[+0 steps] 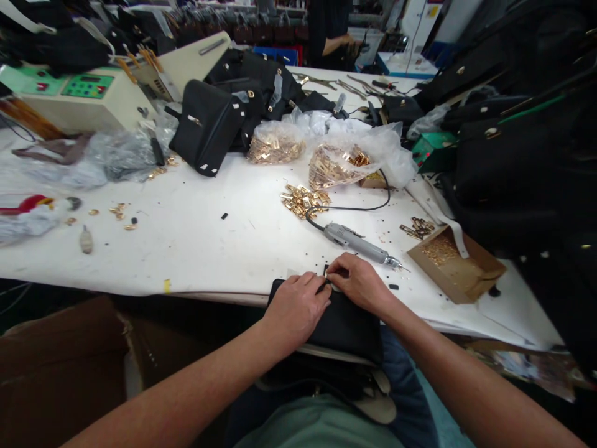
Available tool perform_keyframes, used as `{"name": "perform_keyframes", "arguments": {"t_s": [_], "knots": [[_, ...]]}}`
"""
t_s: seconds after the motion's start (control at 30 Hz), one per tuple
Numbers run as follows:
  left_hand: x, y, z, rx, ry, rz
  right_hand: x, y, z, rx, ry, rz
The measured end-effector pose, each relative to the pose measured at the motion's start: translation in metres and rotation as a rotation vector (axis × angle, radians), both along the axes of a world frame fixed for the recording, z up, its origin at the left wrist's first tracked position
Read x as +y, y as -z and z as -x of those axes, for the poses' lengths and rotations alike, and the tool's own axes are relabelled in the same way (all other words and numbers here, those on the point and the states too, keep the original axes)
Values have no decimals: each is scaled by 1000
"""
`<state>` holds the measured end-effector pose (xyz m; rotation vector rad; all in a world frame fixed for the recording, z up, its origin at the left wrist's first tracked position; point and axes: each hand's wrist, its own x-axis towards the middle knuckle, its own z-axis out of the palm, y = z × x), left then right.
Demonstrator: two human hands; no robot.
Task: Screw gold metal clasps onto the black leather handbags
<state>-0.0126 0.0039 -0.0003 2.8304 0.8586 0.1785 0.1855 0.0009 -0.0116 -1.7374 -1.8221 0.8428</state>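
A black bag [349,323] lies across my lap, its upper edge against the front of the white table. My left hand [298,308] rests on that edge with fingers bent and pressed together, gripping the bag. Beside it, the thumb and forefinger of my right hand [359,281] pinch a small dark piece with a bright metallic edge [325,271]; its kind is mostly hidden. The fingertips of both hands nearly meet there. A grey electric screwdriver [357,241] lies just beyond my right hand, and farther back is a pile of gold metal fittings [303,200].
Plastic bags of gold fittings [333,167] stand behind the pile. A cardboard box of small screws [459,261] sits at right, near more fittings [417,228]. Black bags [208,121] crowd the back. A beige machine [93,99] stands far left. A co-worker's arm [338,43] shows beyond.
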Motion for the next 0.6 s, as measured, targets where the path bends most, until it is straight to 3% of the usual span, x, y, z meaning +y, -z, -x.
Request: {"name": "perform_keyframes", "arguments": {"t_s": [0.2, 0.6], "knots": [[-1, 0, -1, 5, -11, -6, -2, -5, -3, 69, -43, 7], [-3, -2, -1, 23, -25, -26, -5, 0, 8, -107, -38, -80]]}}
